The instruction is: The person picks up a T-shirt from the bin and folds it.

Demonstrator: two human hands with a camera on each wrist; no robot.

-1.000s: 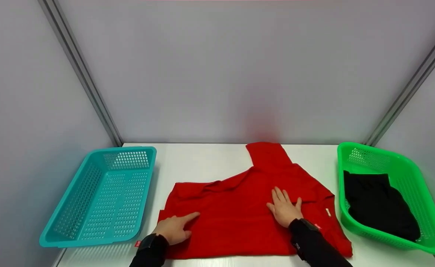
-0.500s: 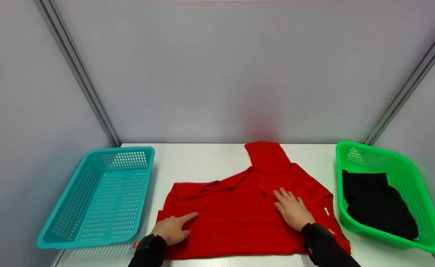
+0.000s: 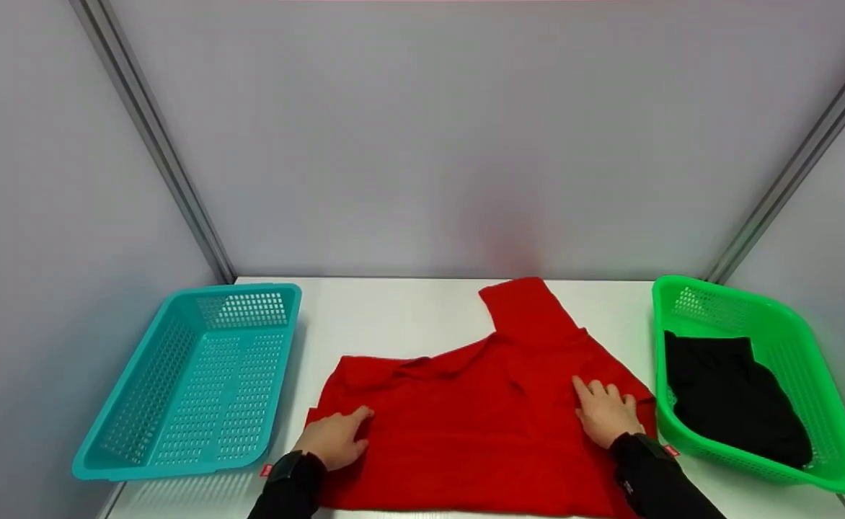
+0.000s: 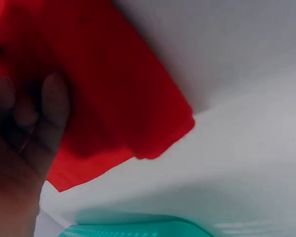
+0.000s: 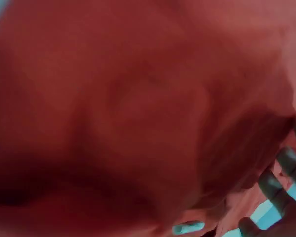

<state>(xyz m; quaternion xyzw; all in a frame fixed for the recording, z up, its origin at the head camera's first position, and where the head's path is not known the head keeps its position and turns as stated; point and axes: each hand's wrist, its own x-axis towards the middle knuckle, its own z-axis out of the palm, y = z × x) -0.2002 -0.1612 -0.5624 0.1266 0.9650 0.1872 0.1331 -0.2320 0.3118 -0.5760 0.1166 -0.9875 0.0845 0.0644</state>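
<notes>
A red shirt (image 3: 466, 418) lies spread over the table, one sleeve (image 3: 527, 306) pointing to the back wall. My left hand (image 3: 332, 438) rests on its left part, index finger stretched out. In the left wrist view several fingers of the left hand (image 4: 34, 123) are bent above the red cloth (image 4: 103, 89). On the shirt's right part my right hand (image 3: 608, 414) touches the cloth with spread, slightly bent fingers. Close red cloth (image 5: 138, 98) fills most of the right wrist view, with a small white tag (image 5: 188, 227) at the bottom and the right hand (image 5: 286, 197) at the edge.
A teal basket (image 3: 289, 375) with nothing seen inside stands at the left. At the right, a green basket (image 3: 790, 306) holds a folded black garment (image 3: 736, 404). Grey wall panels (image 3: 422, 144) enclose the white table (image 3: 379, 310) at the back and sides.
My right hand has slid to the right and toward the shirt's side edge. The shirt's right part and sleeve have shifted a little, and its front edge lies nearer. The left hand stays nearly in place.
</notes>
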